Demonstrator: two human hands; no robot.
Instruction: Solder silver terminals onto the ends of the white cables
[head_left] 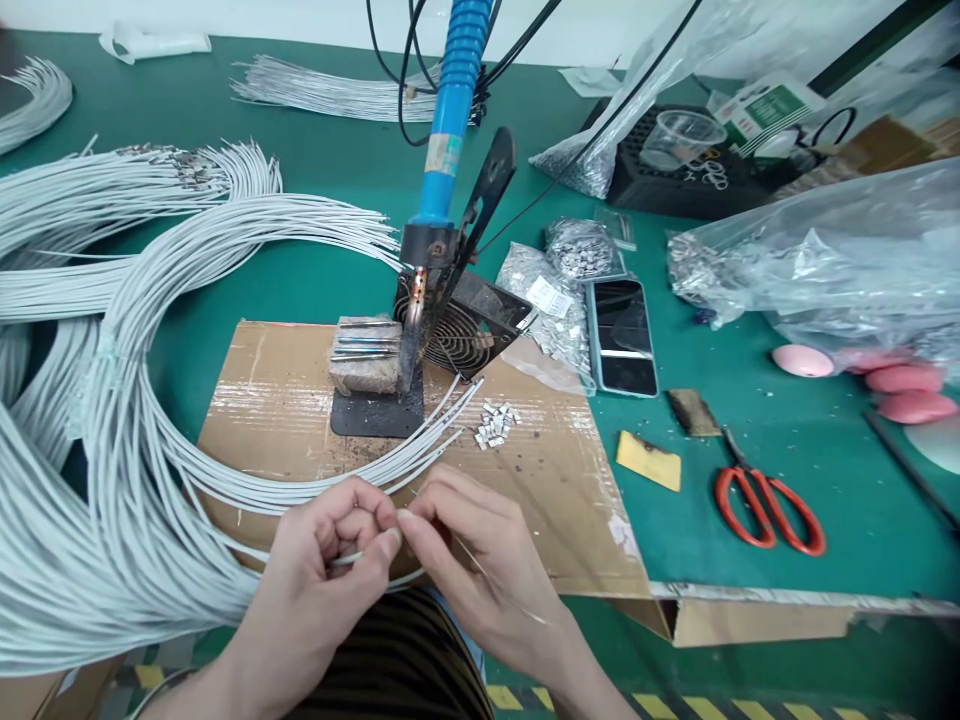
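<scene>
My left hand is closed around a white cable, its thumb and forefinger pinched near the cable's end. Close against it, my right hand is closed too, thumb and forefinger tips meeting at the same spot. A thin pale wire runs out between the right fingers and down across the palm. What lies right at the fingertips is hidden. Beyond my hands, loose cable ends from the big bundle of white cables rest on a cardboard sheet, beside a small pile of metal pieces.
A blue-sleeved tool, apparently a soldering iron, stands over a block with metal rods and a black fan. Rightward lie a phone, bags of small parts, a yellow sponge and red-handled scissors.
</scene>
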